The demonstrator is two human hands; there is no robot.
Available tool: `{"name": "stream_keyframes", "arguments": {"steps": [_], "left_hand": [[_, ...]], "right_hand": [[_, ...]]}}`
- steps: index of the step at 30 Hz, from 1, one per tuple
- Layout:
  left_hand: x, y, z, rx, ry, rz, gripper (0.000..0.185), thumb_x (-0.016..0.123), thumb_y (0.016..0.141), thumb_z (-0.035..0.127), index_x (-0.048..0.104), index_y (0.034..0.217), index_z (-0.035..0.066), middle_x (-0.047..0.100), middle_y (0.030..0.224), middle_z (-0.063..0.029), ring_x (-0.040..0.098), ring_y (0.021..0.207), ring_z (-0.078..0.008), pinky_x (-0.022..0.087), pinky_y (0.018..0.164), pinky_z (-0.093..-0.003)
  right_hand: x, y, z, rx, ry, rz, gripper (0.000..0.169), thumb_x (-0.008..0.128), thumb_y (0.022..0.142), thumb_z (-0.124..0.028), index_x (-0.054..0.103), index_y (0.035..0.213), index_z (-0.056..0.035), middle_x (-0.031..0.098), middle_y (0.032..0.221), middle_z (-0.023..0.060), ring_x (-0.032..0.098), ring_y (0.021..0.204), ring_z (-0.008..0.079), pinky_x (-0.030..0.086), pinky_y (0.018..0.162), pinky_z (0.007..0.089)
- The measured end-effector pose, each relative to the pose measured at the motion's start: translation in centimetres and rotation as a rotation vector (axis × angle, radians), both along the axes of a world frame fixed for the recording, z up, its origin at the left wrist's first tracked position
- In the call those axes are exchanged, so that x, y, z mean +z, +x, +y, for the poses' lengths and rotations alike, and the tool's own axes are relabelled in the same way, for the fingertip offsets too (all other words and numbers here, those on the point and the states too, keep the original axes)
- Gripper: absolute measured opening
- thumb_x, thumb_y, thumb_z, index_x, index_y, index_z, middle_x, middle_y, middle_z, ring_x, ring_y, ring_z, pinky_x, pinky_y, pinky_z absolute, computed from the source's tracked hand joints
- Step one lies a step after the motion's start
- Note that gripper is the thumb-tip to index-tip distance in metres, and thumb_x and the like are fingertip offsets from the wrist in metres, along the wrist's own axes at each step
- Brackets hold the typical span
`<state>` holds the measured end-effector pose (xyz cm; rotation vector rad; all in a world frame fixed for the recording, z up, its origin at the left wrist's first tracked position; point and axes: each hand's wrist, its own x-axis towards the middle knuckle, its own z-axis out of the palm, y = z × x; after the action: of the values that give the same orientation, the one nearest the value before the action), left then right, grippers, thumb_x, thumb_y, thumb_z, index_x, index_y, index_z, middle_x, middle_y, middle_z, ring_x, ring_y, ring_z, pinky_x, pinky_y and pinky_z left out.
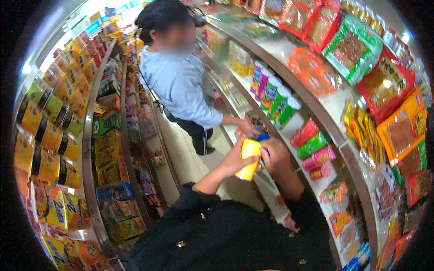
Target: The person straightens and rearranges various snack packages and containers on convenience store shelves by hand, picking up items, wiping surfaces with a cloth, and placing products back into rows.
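Observation:
My left hand (235, 158) is wrapped around a yellow cylindrical container (250, 162), held tilted in front of my body. My right hand (277, 155) is close against the container's upper right side, its fingers bent. Whether those fingers grip anything is blurred. Just beyond them shows a piece of something dark blue (262, 137), too unclear to name. Another person's hand (249, 128) reaches towards the shelf, just past the yellow container.
A person in a light blue shirt (179, 91) stands ahead in the narrow aisle (184, 169). Bagged snacks (351, 47) line the right shelves, with tube-shaped packs (313, 145) on a lower tier. Boxed and cup noodles (51, 135) fill the left shelves.

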<state>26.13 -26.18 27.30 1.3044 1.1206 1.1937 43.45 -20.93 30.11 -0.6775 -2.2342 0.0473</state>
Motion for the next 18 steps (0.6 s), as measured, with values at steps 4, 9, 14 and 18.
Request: {"name": "stream_keyframes", "arguments": {"steps": [4, 9, 14, 18], "left_hand": [[-0.3, 0.9, -0.6, -0.024, -0.062, -0.119, 0.078, 0.071, 0.078, 0.019, 0.021, 0.135, -0.003, 0.054, 0.103, -0.0103, 0.056, 0.093, -0.0171, 0.046, 0.082, -0.03], [-1.4, 1.2, -0.5, 0.03, -0.057, 0.062, 0.077, 0.072, 0.076, 0.019, 0.026, 0.135, -0.001, 0.055, 0.103, -0.0095, 0.056, 0.093, -0.0171, 0.047, 0.081, -0.0299], [0.2, 0.1, -1.2, -0.008, -0.102, -0.27, 0.074, 0.069, 0.078, 0.01, 0.024, 0.137, 0.001, 0.051, 0.113, -0.0104, 0.054, 0.102, -0.017, 0.045, 0.087, -0.0306], [0.3, 0.0, -0.5, -0.044, 0.072, -0.34, 0.076, 0.069, 0.077, 0.005, 0.023, 0.139, 0.003, 0.05, 0.12, -0.0106, 0.052, 0.108, -0.0179, 0.041, 0.094, -0.0317]], "right_hand": [[-1.3, 0.3, -0.3, -0.014, -0.048, 0.027, 0.013, 0.059, 0.079, -0.008, 0.054, 0.09, -0.0049, 0.058, 0.087, 0.0123, 0.057, 0.087, 0.031, 0.046, 0.076, 0.0435], [-3.1, 0.9, 0.1, 0.023, 0.108, 0.107, 0.015, 0.058, 0.078, -0.007, 0.053, 0.092, -0.0054, 0.059, 0.091, 0.0105, 0.057, 0.09, 0.0306, 0.046, 0.078, 0.0434], [-1.1, 1.3, -0.1, 0.201, 0.071, 0.133, 0.005, 0.057, 0.082, -0.006, 0.058, 0.087, -0.0058, 0.062, 0.091, 0.0123, 0.058, 0.086, 0.0336, 0.045, 0.081, 0.0445], [-0.6, 2.5, -0.3, 0.002, -0.486, 0.313, 0.013, 0.058, 0.087, -0.014, 0.057, 0.086, -0.0014, 0.062, 0.084, 0.0085, 0.059, 0.08, 0.0175, 0.046, 0.075, 0.029]]}}
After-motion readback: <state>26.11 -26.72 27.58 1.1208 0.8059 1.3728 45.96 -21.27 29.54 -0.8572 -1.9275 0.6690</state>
